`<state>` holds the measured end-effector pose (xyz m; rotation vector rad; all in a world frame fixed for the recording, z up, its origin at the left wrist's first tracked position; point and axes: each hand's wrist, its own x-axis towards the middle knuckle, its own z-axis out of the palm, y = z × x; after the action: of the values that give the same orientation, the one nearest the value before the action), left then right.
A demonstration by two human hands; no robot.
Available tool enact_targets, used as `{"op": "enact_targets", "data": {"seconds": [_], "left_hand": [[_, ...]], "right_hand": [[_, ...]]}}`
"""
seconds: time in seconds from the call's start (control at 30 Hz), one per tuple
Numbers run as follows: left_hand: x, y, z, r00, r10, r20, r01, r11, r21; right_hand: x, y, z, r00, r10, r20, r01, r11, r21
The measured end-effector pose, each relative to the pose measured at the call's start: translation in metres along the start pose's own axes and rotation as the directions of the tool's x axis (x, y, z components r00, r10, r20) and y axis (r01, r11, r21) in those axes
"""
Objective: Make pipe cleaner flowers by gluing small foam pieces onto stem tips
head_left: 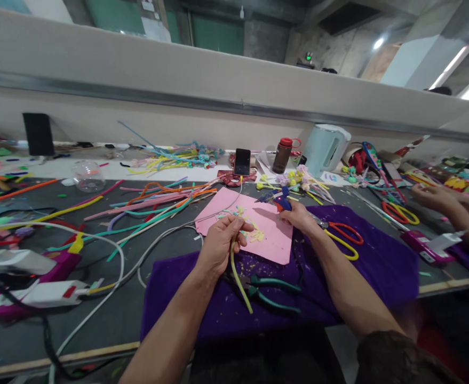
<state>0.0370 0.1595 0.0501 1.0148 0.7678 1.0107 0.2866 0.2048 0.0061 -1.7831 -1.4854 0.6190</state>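
My left hand (227,239) is closed in a pinch on a pale yellow-green pipe cleaner stem (238,277), whose long end hangs down toward the front. Small yellow pieces show at its top, by my fingertips. My right hand (296,214) is wrapped round a blue and orange hot glue gun (283,201), its nozzle pointing left. Beneath both hands lies a pink sheet (276,248) with yellow cut pieces (257,235) on it. Green-handled pliers (276,284) rest on the purple cloth (178,288) in front. Scissors (344,234) with red and yellow handles lie right of my right wrist.
Loose coloured pipe cleaners (158,200) and white cables (150,250) spread across the left. A phone (242,161), a bottle (282,156) and a kettle (326,149) stand at the back. Power strips (426,248) sit on both sides. Another person's hands (438,197) are at far right.
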Motion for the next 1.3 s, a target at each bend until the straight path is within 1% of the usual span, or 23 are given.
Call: {"op": "enact_targets", "data": {"seconds": [0.17, 0.3, 0.4, 0.53, 0.67, 0.8, 0.97, 1.17, 1.3], "left_hand": [[0.000, 0.000, 0.000, 1.000, 0.005, 0.004, -0.005, 1.000, -0.007], [0.001, -0.002, -0.001, 1.000, 0.010, 0.003, -0.010, 1.000, -0.006], [0.001, -0.001, 0.000, 1.000, 0.011, 0.001, -0.011, 1.000, -0.007], [-0.001, 0.000, 0.000, 1.000, 0.004, 0.003, -0.004, 1.000, -0.006], [-0.001, 0.000, 0.001, 1.000, 0.008, -0.009, -0.008, 1.000, -0.019], [0.000, -0.001, 0.001, 1.000, 0.015, -0.015, -0.015, 1.000, -0.025], [0.001, -0.002, 0.000, 1.000, 0.005, -0.001, -0.005, 1.000, -0.017], [0.001, -0.002, 0.000, 1.000, 0.001, 0.007, -0.001, 1.000, 0.008], [0.001, -0.001, 0.000, 1.000, -0.004, 0.004, 0.004, 1.000, 0.009]], "right_hand": [[0.001, -0.005, -0.007, 0.997, -0.005, -0.083, -0.002, 0.996, -0.091], [0.000, -0.010, -0.009, 0.992, -0.001, -0.128, -0.011, 0.996, -0.092], [-0.002, -0.011, -0.007, 0.992, -0.004, -0.123, 0.001, 1.000, -0.028], [-0.006, -0.014, -0.006, 0.996, -0.035, -0.087, 0.045, 0.992, 0.121], [-0.010, -0.021, -0.009, 0.995, -0.085, -0.053, 0.096, 0.957, 0.272], [-0.012, -0.025, -0.010, 0.993, -0.118, -0.022, 0.117, 0.918, 0.380], [-0.011, -0.024, -0.010, 0.996, -0.081, -0.035, 0.088, 0.898, 0.431], [-0.013, -0.030, -0.012, 0.998, -0.052, 0.018, 0.035, 0.852, 0.523], [-0.014, -0.029, -0.012, 0.998, -0.023, 0.052, -0.011, 0.829, 0.559]]}}
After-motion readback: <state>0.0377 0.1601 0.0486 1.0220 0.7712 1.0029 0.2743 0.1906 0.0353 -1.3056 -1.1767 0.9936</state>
